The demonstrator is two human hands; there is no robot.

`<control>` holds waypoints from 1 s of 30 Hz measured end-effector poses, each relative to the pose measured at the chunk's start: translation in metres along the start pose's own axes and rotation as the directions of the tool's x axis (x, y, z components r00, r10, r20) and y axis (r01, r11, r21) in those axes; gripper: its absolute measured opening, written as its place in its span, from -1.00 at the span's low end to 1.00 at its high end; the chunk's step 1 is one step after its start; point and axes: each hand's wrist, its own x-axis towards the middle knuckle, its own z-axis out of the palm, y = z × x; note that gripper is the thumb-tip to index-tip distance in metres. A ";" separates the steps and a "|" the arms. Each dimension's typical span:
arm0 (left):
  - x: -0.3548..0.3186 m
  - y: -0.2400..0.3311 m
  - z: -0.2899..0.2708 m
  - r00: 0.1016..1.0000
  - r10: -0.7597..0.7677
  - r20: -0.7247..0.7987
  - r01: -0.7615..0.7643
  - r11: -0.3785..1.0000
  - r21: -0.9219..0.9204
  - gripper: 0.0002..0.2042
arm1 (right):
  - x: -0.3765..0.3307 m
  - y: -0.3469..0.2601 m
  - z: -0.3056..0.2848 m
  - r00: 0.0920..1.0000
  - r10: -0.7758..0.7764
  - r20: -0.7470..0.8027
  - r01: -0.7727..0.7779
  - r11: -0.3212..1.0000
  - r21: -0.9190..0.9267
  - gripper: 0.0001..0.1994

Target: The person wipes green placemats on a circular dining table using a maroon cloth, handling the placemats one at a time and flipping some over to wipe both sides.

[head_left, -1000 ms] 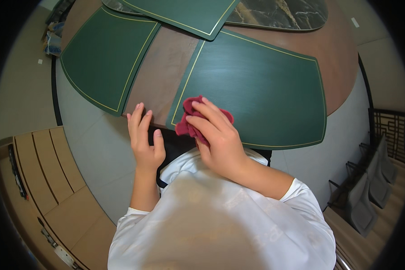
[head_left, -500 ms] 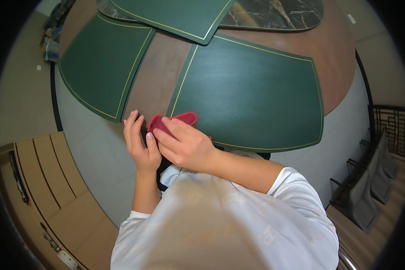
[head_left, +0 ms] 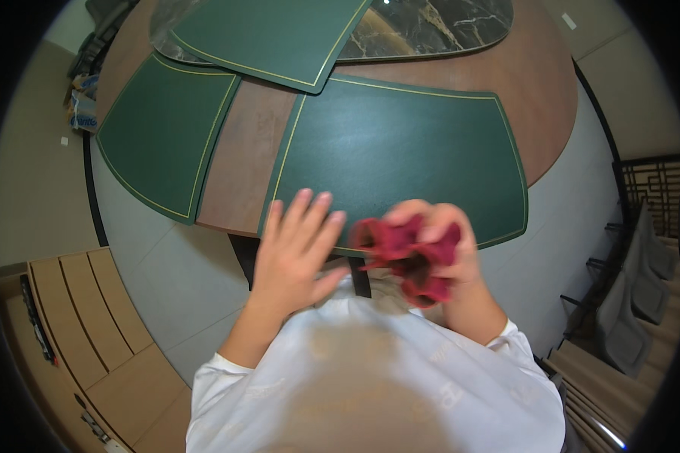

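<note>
Two hands are showing, one left and one right, and one red cloth is appearing with them. Three green mats are lying in view, and one brown desk is carrying them, together with one dark marbled slab. To the right, three grey chairs and one lattice panel are showing.

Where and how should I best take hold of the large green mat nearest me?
Probably by its near right corner, coming from your side and pinching top and underside. The large green mat lies flat, and that corner seems to overhang the round brown table, while another green mat covers its far left corner.
</note>
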 end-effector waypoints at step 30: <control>0.050 0.083 0.027 0.802 0.495 0.333 -0.024 0.585 -0.810 -0.55 | -0.119 -0.167 -0.048 0.878 -0.364 0.310 0.398 0.916 -0.055 -0.75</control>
